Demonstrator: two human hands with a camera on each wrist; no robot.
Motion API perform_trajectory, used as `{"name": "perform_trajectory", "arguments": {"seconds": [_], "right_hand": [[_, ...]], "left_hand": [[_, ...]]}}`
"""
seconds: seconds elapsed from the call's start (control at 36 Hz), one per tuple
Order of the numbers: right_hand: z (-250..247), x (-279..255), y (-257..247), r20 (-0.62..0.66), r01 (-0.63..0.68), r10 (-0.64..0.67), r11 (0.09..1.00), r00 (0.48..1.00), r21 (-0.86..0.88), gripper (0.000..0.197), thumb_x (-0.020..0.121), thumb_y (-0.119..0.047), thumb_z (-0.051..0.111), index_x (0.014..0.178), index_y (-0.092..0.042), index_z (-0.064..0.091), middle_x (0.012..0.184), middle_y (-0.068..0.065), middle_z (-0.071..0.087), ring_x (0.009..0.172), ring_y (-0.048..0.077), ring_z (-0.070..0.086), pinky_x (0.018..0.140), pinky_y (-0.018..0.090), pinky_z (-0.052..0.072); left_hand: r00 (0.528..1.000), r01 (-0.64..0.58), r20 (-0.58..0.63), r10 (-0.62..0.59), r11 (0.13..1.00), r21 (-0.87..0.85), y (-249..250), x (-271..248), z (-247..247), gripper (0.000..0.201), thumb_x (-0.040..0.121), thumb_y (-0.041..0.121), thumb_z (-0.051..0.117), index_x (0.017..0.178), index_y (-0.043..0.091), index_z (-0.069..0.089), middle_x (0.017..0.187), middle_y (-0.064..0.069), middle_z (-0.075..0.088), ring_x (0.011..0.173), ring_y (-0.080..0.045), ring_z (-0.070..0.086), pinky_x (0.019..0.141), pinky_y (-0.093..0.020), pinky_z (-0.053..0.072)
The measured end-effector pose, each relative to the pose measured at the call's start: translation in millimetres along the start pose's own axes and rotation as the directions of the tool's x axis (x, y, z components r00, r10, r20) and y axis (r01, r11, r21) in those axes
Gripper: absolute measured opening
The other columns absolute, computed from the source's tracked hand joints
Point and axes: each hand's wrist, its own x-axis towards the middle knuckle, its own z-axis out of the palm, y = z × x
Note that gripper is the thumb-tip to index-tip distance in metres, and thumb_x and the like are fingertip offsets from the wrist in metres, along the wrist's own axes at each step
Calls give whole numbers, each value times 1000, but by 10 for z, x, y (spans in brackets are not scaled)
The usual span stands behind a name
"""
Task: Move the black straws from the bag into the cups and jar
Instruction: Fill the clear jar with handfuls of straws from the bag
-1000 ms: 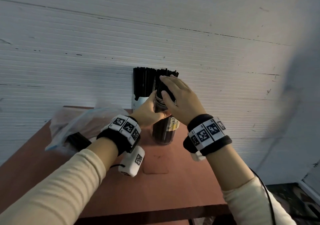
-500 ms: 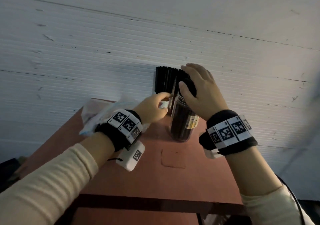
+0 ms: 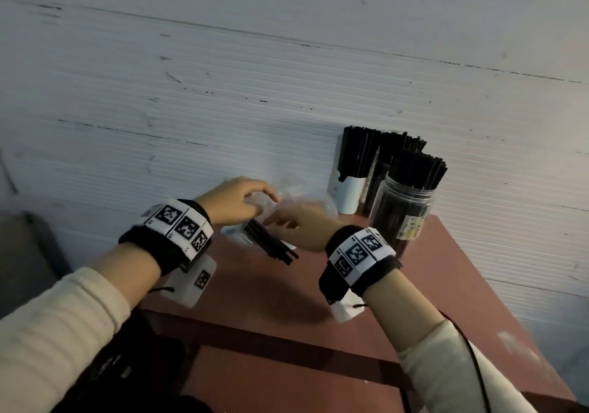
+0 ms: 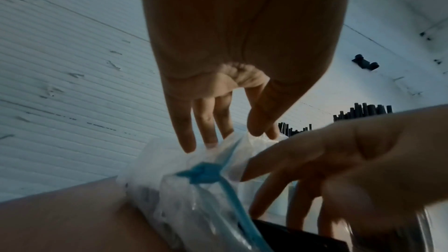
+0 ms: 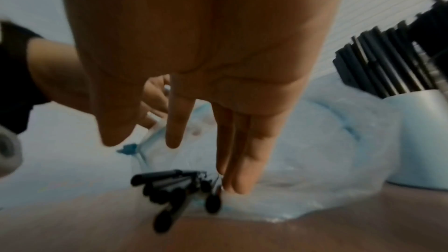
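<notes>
A clear plastic bag (image 3: pixel 306 208) with a blue zip strip (image 4: pixel 203 173) lies at the back of the reddish table (image 3: pixel 446 285). Black straws (image 3: pixel 274 247) poke out of its mouth toward me. My left hand (image 3: pixel 267 199) pinches the film at the top of the bag (image 4: pixel 194 194) between thumb and forefinger. My right hand (image 3: pixel 277 223) is open, its straight fingers (image 5: pixel 240 179) pointing down just above the straw ends (image 5: pixel 169 185). To the right stand a clear jar (image 3: pixel 403 218) and a white cup (image 3: pixel 349 197), both packed with upright black straws.
A second straw-filled cup (image 3: pixel 379 170) stands behind the jar against the white ribbed wall (image 3: pixel 223 94). The table's right edge runs close beside the jar. Dark objects (image 3: pixel 127 365) lie on the floor at lower left.
Both hands have left the jar and moved left to the bag. The left now pinches the bag and the right hovers over the loose straw ends. The camera swung left.
</notes>
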Motion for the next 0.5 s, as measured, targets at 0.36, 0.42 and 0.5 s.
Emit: {"name": "perform_trajectory", "arguments": {"seconds": [0.36, 0.42, 0.5], "right_hand": [[160, 219, -85, 103, 95, -49, 854, 993, -512, 44, 83, -51, 64, 125, -48, 52, 118, -9, 59, 109, 18, 53, 75, 26, 31], [127, 219, -89, 95, 68, -19, 835, 995, -546, 37, 79, -50, 66, 115, -52, 56, 114, -13, 58, 105, 16, 54, 77, 29, 39], [54, 165, -53, 112, 13, 49, 872, 992, -489, 37, 81, -33, 69, 115, -44, 62, 122, -12, 54, 96, 8, 52, 78, 23, 40]], "left_hand": [[1000, 10, 27, -9, 1000, -13, -80, 48, 21, 53, 88, 4, 53, 118, 47, 59, 143, 8, 49, 118, -13, 54, 102, -42, 46], [1000, -1, 25, 2, 1000, -21, -85, 54, 24, 52, 89, 3, 54, 121, 43, 59, 144, 7, 48, 119, -14, 54, 101, -40, 47], [999, -16, 27, 17, 999, -30, -102, 50, 40, 52, 90, 0, 52, 123, 40, 59, 148, 11, 44, 119, -11, 53, 101, -38, 47]]}}
